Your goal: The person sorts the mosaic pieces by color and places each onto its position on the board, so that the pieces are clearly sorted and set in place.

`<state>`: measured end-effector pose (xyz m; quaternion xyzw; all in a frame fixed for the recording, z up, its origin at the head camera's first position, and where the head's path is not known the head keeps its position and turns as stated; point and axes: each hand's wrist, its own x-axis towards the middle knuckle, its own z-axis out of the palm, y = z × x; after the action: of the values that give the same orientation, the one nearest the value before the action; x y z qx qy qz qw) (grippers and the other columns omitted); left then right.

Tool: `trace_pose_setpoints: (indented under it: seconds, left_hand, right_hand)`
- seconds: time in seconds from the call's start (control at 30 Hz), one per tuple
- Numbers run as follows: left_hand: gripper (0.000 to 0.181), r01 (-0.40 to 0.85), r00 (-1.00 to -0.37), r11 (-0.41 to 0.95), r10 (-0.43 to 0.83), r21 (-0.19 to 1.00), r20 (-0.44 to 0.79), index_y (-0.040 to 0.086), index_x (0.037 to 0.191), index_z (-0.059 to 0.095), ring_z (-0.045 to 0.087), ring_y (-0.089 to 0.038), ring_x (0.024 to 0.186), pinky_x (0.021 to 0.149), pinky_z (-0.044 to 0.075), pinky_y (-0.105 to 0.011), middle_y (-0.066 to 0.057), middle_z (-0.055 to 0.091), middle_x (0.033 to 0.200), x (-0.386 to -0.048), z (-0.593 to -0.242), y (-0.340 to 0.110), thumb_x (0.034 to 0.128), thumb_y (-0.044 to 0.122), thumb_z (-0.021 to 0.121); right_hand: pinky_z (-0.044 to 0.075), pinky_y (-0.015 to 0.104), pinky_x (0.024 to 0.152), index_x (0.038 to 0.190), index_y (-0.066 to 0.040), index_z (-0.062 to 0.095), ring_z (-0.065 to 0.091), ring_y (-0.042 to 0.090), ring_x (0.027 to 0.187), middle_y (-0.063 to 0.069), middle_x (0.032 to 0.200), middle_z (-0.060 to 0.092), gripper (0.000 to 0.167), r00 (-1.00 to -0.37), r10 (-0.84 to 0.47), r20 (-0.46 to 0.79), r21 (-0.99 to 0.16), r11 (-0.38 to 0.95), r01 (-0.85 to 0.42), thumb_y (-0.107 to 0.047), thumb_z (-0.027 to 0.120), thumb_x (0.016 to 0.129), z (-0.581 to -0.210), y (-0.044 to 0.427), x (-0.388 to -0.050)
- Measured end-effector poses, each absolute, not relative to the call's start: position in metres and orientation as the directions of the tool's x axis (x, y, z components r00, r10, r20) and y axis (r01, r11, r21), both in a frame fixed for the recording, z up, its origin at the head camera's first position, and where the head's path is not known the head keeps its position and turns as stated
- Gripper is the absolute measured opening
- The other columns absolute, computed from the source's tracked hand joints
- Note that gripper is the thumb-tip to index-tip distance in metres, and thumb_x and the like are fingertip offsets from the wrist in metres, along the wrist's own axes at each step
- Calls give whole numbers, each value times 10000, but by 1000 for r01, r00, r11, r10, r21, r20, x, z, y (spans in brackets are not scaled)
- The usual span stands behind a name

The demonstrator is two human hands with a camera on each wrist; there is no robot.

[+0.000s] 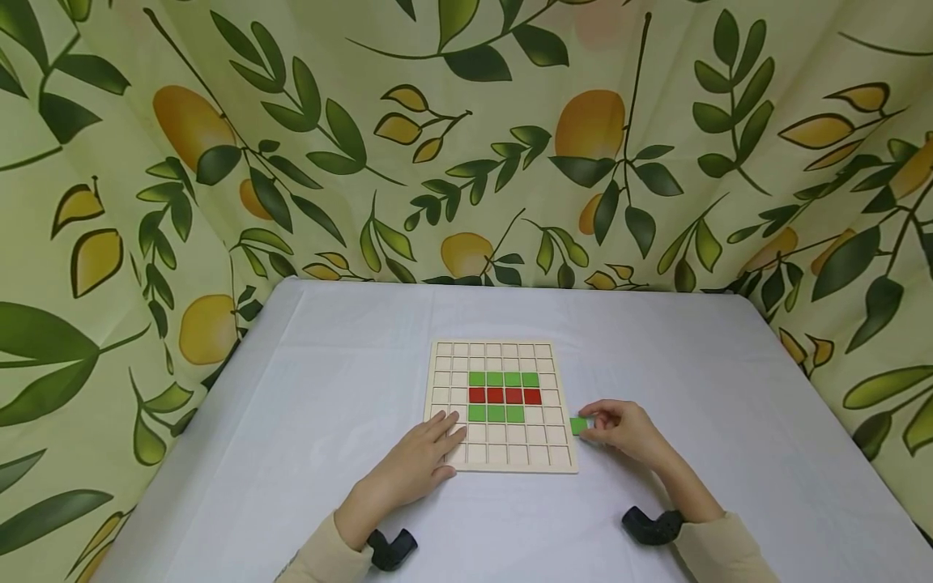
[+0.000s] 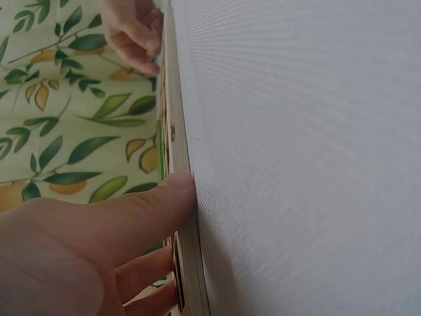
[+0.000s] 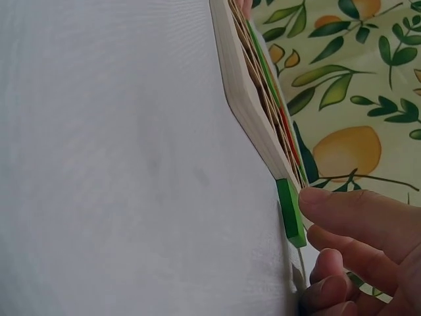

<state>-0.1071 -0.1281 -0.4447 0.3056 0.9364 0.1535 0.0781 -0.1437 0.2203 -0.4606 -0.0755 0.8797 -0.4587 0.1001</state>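
Note:
A pale wooden grid board [image 1: 550,459] lies flat on the table. Set in its squares are a row of green tiles [image 1: 495,379], a row of red tiles [image 1: 496,395] below it, and a shorter green row of three under that. My left hand [image 1: 419,457] rests on the board's near left corner, fingers spread on top and the thumb [image 2: 172,197] against its front edge. Just off the right edge, my right hand [image 1: 625,429] pinches a loose green tile [image 1: 578,426] between thumb and fingers. In the right wrist view this green tile [image 3: 291,214] sits beside the board's corner.
A white cloth covers the table [image 1: 328,364]. Behind and at both sides hangs a curtain [image 1: 408,186] printed with fruit and leaves. Black wrist devices [image 1: 651,526] are worn at both wrists, near the sleeves.

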Motion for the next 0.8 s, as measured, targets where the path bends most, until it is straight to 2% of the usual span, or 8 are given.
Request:
trace_pose_setpoints:
  seconds: [0.8]
  left_hand:
    - [547, 546, -799, 763, 598, 346, -56, 34, 1417, 466, 357, -372, 1438, 1151, 360, -525, -182, 394, 1533, -107, -444, -129, 920, 210, 616]
  right_hand:
    - [342, 151, 481, 1042, 67, 672, 409, 31, 568, 4, 681, 496, 320, -967, -204, -151, -778, 628, -11, -29, 773, 754, -461, 221, -146]
